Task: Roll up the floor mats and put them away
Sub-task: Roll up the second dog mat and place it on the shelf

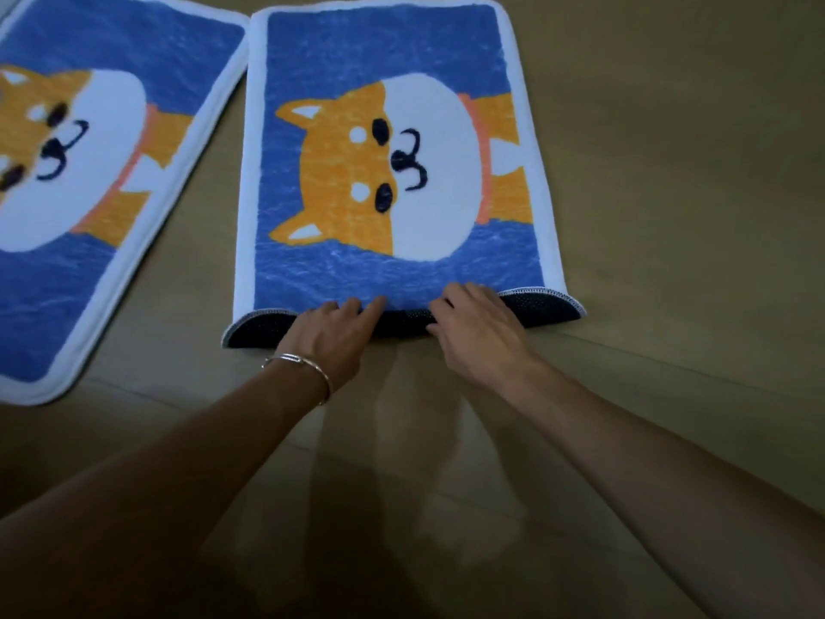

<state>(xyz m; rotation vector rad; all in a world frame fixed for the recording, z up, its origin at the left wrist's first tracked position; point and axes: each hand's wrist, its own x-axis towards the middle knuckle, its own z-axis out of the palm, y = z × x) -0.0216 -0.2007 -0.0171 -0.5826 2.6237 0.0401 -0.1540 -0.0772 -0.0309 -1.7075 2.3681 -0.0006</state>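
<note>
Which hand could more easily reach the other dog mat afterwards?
Left. The left hand rests on the near mat on the side where the other mat lies; the right hand is farther from it.

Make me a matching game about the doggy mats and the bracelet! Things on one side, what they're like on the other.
Things:
1. middle mat
2. left mat
3. bracelet
4. middle mat's underside

What they're like:
a. silver
b. lying flat
c. dark and dotted
d. near edge folded over

Pairs: 1-d, 2-b, 3-a, 4-c
</note>
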